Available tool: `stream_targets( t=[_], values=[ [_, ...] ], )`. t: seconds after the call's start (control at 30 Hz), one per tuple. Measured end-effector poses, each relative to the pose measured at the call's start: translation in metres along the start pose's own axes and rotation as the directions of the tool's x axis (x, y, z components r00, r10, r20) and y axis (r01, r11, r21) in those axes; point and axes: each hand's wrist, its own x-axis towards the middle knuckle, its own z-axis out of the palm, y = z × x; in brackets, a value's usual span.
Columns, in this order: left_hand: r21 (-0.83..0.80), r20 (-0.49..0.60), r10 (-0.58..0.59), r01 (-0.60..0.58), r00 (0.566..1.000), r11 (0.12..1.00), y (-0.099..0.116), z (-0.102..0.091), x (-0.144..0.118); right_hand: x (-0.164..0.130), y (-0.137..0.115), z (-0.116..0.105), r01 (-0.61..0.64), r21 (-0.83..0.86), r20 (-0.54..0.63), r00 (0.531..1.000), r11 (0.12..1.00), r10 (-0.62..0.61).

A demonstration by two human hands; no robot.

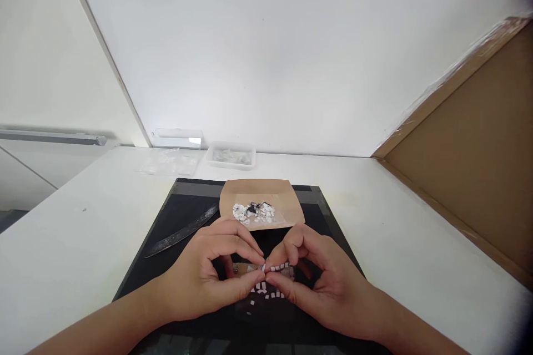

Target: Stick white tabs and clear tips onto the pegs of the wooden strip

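Note:
My left hand (208,266) and my right hand (328,285) meet over a black board (220,327), thumb and fingertips pinched together. Between them they hold a narrow strip dotted with small white squares (280,267), which runs off beneath my right fingers. Its left end is hidden by the fingertips. Just below the hands, several loose small white pieces (261,288) lie on the board. Behind them stands a brown paper tray (291,199) with a heap of white and black bits (254,211) in it.
A curved dark strip (183,233) lies on the board at left. A clear plastic box (231,156) with pale contents and clear plastic bags (170,162) are at the back of the white table (395,216). A brown framed panel (462,150) leans at right.

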Motion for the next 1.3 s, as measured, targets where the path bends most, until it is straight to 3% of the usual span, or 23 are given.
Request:
stream_targets(
  t=[0.43,0.97,1.3],
  values=[
    [0.021,0.032,-0.011,0.01,0.999,1.0,0.003,-0.003,0.002,0.001,0.003,-0.002,-0.021,0.034,0.038,0.999,0.999,0.019],
    [-0.009,0.021,-0.099,0.1,0.995,0.995,0.001,-0.004,0.003,0.004,0.003,-0.01,-0.139,0.081,0.103,0.986,0.987,0.13],
    [0.101,-0.029,0.079,-0.075,0.996,0.992,0.001,-0.003,0.002,0.005,0.004,-0.01,-0.17,0.104,0.095,0.983,0.98,0.16]
  ],
)
